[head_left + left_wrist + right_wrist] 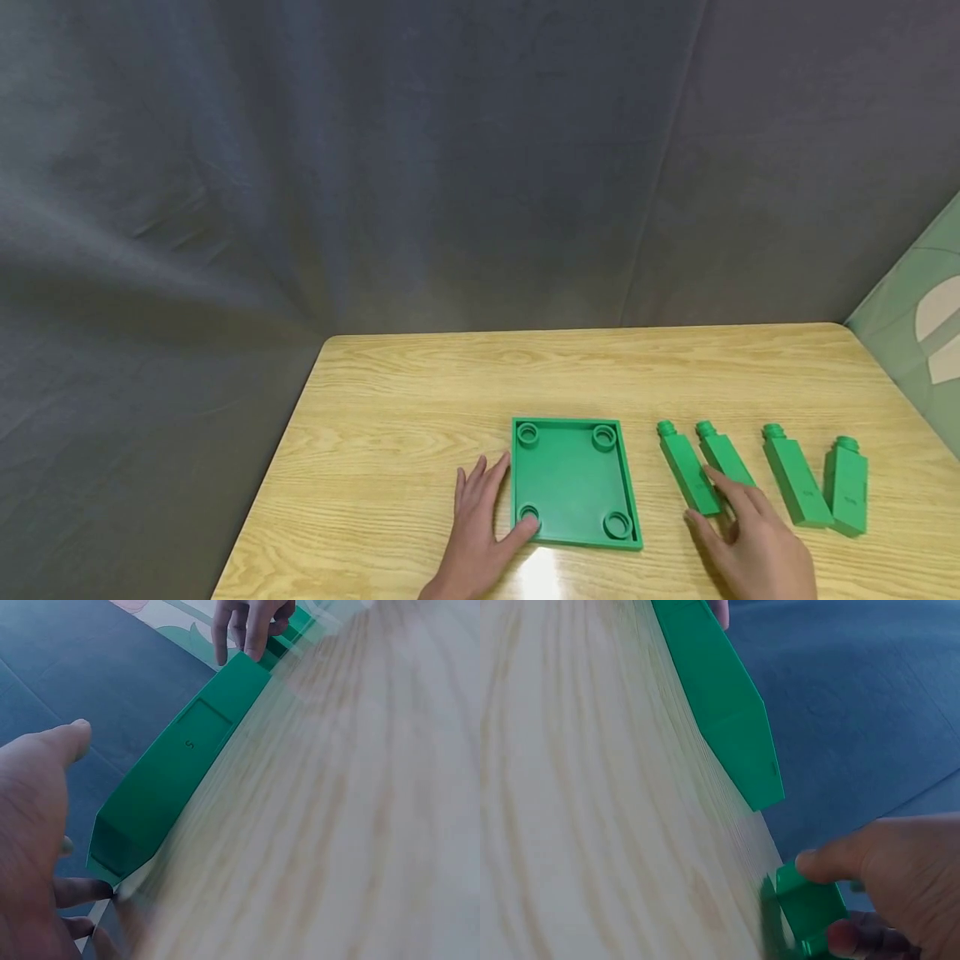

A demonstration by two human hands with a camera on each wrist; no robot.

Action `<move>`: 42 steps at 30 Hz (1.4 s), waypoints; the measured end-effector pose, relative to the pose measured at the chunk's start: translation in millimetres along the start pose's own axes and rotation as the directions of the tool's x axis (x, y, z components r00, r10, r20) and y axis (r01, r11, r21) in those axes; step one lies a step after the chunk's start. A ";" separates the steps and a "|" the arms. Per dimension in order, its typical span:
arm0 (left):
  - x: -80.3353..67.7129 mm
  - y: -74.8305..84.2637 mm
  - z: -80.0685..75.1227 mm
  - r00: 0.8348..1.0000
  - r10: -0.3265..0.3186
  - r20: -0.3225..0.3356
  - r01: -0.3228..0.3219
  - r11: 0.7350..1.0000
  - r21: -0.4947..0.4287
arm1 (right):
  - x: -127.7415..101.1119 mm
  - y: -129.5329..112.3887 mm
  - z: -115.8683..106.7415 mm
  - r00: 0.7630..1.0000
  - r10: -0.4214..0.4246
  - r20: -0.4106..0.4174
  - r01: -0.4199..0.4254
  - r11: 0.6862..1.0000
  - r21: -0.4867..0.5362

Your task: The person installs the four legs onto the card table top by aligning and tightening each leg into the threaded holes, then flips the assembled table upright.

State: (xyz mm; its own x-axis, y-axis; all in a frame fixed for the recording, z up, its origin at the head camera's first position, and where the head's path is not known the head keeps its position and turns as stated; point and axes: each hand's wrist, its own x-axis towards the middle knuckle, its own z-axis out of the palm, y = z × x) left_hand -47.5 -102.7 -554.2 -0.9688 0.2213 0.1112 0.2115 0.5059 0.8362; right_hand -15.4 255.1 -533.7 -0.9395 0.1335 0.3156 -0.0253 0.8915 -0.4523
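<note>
A green square plate [573, 483] with a round socket in each corner lies on the wooden table [600, 367]. My left hand [483, 508] rests flat beside its left edge, fingers spread, thumb touching the near left corner. Right of the plate lie several green legs in a row. My right hand [716, 504] is over the two left legs [686, 467], and its index finger lies along the second leg [723, 454]. In the right wrist view the thumb and fingers pinch the near end of a green leg [806, 907]. The plate's side [180, 772] shows in the left wrist view.
Two more green legs [797, 479] [846, 483] lie further right, near the table's right edge. A dark grey cloth backdrop [375, 167] hangs behind and left of the table. A pale green patterned floor [922, 333] shows at the right.
</note>
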 end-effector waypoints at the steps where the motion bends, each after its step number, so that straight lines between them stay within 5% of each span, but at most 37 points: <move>1: -0.2 -0.2 0.2 1.000 -0.003 0.002 0.003 1.000 0.003 | -0.5 -0.1 0.7 1.000 0.004 0.002 -0.004 1.000 -0.006; 19: -1.3 -0.9 1.6 0.998 0.060 -0.006 -0.059 0.994 0.094 | -1.2 -2.0 4.7 0.999 0.010 -0.040 -0.012 0.999 -0.044; 27: -1.0 -1.7 0.9 0.999 0.042 0.010 -0.043 0.995 0.087 | -0.1 -6.7 0.9 0.997 0.082 -0.011 -0.082 0.996 -0.019; 35: -2.1 -3.0 0.6 0.998 0.056 -0.002 -0.055 0.994 0.094 | -0.4 -14.5 0.6 0.980 0.151 -0.132 -0.135 0.984 0.119; 42: -0.7 -2.4 1.1 0.999 0.051 0.008 -0.051 0.994 0.094 | -0.4 -17.9 2.7 0.941 0.263 -0.211 -0.185 0.926 0.330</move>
State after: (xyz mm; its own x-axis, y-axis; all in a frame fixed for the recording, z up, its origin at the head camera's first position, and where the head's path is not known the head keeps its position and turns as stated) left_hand -47.1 -103.1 -556.9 -0.9558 0.2532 0.1492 0.2720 0.5698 0.7755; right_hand -15.5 237.9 -528.0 -0.8192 0.4515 0.3537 0.0374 0.6575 -0.7525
